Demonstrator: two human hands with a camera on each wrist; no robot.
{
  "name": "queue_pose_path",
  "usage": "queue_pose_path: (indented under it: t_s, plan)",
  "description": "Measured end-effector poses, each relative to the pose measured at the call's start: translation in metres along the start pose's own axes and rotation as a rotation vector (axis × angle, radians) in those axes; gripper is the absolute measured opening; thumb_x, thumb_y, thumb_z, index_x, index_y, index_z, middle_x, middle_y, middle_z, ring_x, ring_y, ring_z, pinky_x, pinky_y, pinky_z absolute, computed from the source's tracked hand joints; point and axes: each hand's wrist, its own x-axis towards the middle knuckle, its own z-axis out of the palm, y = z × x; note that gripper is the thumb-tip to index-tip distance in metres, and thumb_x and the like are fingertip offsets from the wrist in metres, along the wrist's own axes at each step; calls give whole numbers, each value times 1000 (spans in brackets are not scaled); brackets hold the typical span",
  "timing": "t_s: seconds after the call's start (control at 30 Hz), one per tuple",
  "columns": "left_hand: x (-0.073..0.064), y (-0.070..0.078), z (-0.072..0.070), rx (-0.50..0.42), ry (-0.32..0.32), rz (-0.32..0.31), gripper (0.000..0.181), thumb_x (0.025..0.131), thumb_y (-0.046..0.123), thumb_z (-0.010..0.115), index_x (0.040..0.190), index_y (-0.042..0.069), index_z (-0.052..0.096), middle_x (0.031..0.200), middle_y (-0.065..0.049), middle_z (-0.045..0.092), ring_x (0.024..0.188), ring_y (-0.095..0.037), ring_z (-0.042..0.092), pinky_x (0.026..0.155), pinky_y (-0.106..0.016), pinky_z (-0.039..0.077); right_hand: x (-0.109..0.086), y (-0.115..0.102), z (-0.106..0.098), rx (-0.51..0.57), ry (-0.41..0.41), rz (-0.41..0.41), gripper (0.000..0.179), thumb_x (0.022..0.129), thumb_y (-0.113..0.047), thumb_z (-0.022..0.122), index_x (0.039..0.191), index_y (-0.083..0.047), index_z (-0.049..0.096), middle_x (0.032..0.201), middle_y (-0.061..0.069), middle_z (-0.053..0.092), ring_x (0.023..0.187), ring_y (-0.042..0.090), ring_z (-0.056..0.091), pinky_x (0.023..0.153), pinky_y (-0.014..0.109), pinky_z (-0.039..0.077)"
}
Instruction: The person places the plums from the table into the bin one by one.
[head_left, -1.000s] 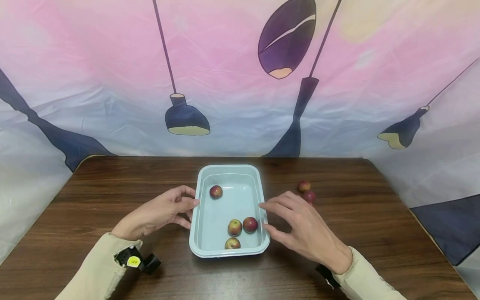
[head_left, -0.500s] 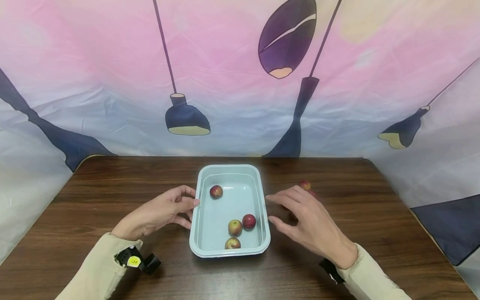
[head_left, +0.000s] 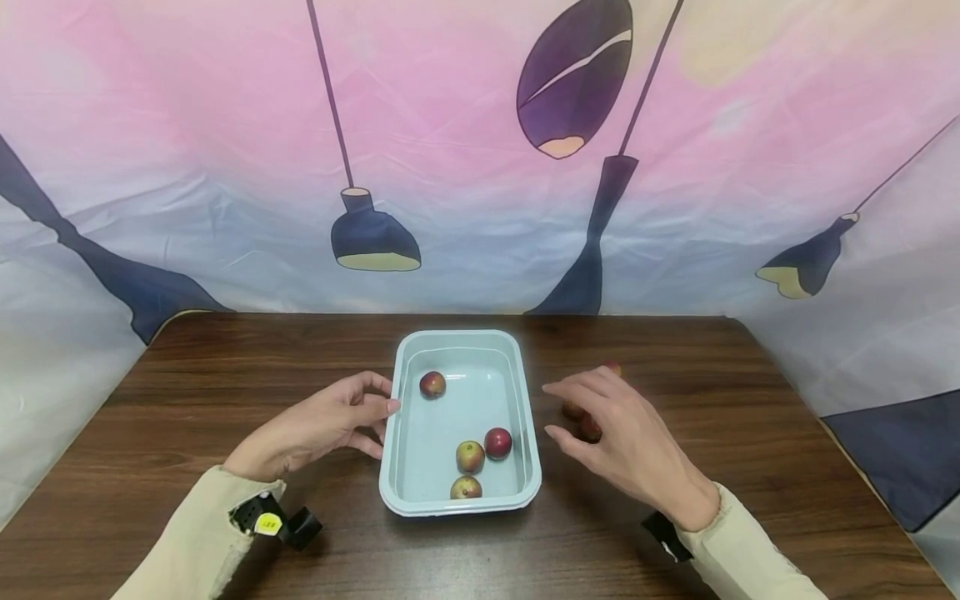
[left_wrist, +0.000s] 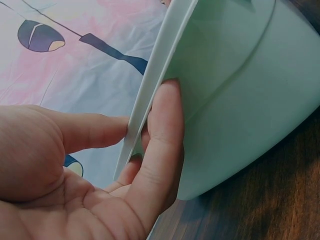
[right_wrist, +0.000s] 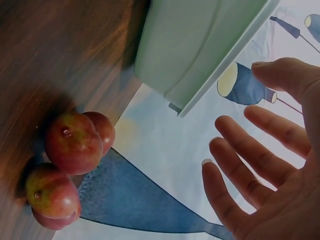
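A pale blue-green plastic tray (head_left: 465, 505) sits on the table with several small plum-like fruits in it. One red-yellow fruit (head_left: 432, 384) lies at the far left inside; a dark red fruit (head_left: 498, 443), a yellowish fruit (head_left: 470, 457) and another yellowish fruit (head_left: 466, 488) lie near its front right. My left hand (head_left: 330, 425) pinches the tray's left rim (left_wrist: 150, 90) between thumb and fingers. To the right of the tray, my right hand (head_left: 626, 437) hovers with fingers spread and slightly bent, holding nothing. Loose red-yellow fruits (right_wrist: 75, 142) lie on the table by it, partly hidden in the head view.
The brown wooden table (head_left: 247, 367) reaches back to a printed cloth backdrop (head_left: 465, 167) with lamp pictures. More fruit (right_wrist: 52, 192) sits in a cluster on the table, right of the tray. Black straps with cameras (head_left: 277, 521) are on the wrists.
My right hand has drawn away from the tray's right rim toward the right, uncovering fruits between them. Inside the tray, the dark red fruit has shifted slightly. The left hand keeps its place.
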Motion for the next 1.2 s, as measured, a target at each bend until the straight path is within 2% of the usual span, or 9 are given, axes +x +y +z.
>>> queue_pose_path:
  t_s: [0.27,0.43,0.6,1.2]
  plan:
    - [0,0,0,8,-4,7,52,106,20,55,138,-13,31,108,-18,66,91,-21,69,81,-38,65,1,4,2,-21,19,-11,42,85,-29,81,124,-19,70,103,-12,67,95,5,52,81,28,53]
    - [0,0,0,7,-3,5,52,106,19,55,138,-13,31,109,-18,66,91,-21,70,82,-38,65,2,7,3,-27,22,5,42,85,-28,82,124,-18,70,98,-12,66,97,6,54,77,27,53]
    - [0,0,1,2,2,-6,54,106,20,55,140,-13,30,108,-17,67,90,-21,69,81,-37,65,2,9,4,-36,24,11,42,84,-28,82,123,-17,71,101,-11,69,99,7,56,75,27,53]
    - [0,1,0,8,2,-4,55,106,21,55,140,-13,29,108,-17,67,90,-20,69,80,-37,65,2,19,10,-68,-11,64,41,84,-29,83,122,-16,72,115,-3,72,103,13,60,83,35,56]
